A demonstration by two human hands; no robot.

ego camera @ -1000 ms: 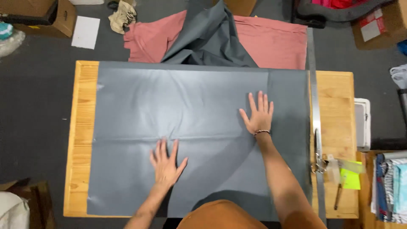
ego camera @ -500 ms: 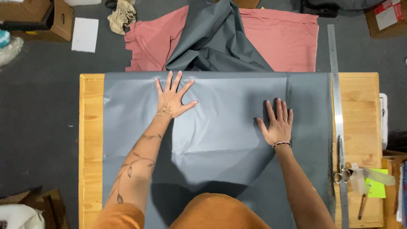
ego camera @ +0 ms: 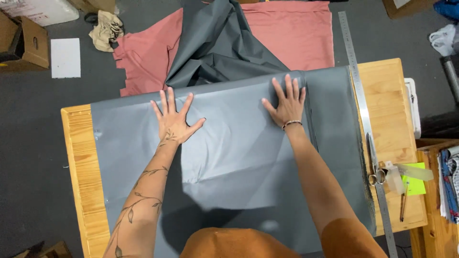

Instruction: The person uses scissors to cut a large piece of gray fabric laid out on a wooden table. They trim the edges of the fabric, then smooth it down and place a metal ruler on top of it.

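Head view: my left hand (ego camera: 173, 123) and right hand (ego camera: 287, 106) flat, fingers spread, gripping nothing, pressing grey fabric (ego camera: 229, 162) onto table (ego camera: 81, 162) near far edge, holding sheet flat. Ruler (ego camera: 362, 102) lies along fabric's right side.

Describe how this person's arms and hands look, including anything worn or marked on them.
Both arms are bare to above the elbow. The left forearm carries a leafy vine tattoo that runs up to the back of the left hand. The right hand has a thin beaded bracelet at the wrist. An orange sleeve covers the right upper arm.
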